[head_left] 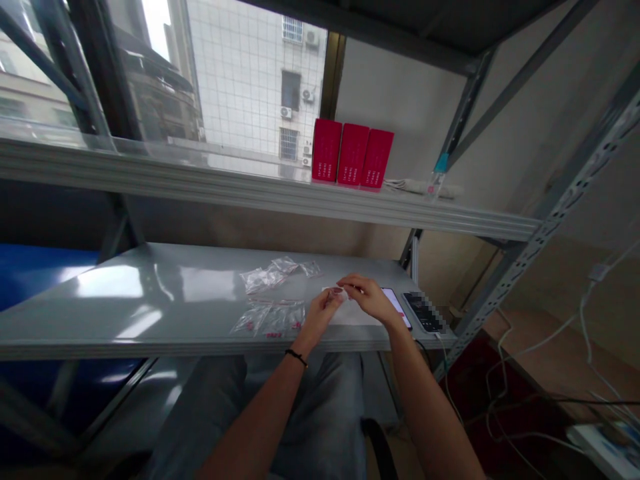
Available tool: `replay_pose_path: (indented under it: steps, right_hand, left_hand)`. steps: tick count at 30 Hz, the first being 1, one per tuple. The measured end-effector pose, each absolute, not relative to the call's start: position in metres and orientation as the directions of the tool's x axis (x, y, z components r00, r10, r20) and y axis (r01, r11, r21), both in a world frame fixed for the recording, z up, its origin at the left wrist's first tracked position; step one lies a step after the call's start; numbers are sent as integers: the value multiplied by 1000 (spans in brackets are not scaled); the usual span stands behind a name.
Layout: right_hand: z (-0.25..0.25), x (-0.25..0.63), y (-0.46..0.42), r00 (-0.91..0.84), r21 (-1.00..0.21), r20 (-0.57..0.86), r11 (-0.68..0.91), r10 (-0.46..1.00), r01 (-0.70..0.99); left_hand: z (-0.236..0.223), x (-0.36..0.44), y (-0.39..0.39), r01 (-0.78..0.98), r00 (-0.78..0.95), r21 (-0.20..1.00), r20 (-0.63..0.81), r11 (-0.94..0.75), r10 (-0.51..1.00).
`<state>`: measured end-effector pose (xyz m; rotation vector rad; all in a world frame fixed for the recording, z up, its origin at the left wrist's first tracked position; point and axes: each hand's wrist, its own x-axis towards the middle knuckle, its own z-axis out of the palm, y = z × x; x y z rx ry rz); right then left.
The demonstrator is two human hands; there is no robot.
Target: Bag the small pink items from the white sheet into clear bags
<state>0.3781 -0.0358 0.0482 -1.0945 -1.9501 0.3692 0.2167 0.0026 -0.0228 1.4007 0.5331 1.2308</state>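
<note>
My left hand [323, 312] and my right hand [365, 295] meet over the grey shelf top [150, 293], fingers pinched together on a small clear plastic bag [339, 292]; what is inside it is too small to tell. Under the hands lies a white sheet [357, 316]. Several small clear zip bags [273, 319] with red print lie just left of my left hand, and more crumpled clear bags [280, 272] lie farther back.
Two phones [425, 312] lie at the shelf's right end, one screen lit. Three red boxes [353, 155] stand on the upper ledge by the window. Metal rack uprights [540, 240] rise at the right, with white cables [585, 320] beyond.
</note>
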Motion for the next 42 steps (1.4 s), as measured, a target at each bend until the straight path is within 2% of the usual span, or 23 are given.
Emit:
replay_pose_path:
  steps: [8, 10, 13, 16, 19, 29, 36, 42]
  right_hand:
    - [47, 378, -62, -283, -608, 451, 524, 846, 596]
    - [50, 375, -72, -277, -621, 448, 519, 850, 587]
    - [51, 367, -87, -286, -634, 440, 520, 851, 572]
    - [39, 351, -102, -202, -718, 434, 472, 878, 511]
    - [14, 326, -117, -108, -818, 384, 392, 917, 421]
    - [-86, 236, -149, -53, -929, 193, 200, 980, 312]
    - [-101, 210, -160, -127, -942, 146, 178, 981, 286]
    - [-107, 207, -162, -73, -926, 180, 195, 981, 324]
  left_hand:
    - [-20, 211, -5, -393, 430, 903, 348, -174, 833]
    - [-12, 204, -12, -317, 440, 912, 384, -260, 812]
    - [-4, 185, -24, -113, 407, 883, 460, -456, 789]
    - [-5, 158, -38, 16, 394, 842, 490, -539, 777]
    - [-14, 124, -55, 96, 401, 841, 456, -532, 794]
    - [-66, 22, -109, 344, 500, 807, 275, -480, 821]
    - [-88, 4, -121, 359, 463, 829, 241, -429, 853]
    - [-91, 6, -123, 349, 452, 841, 234, -412, 861]
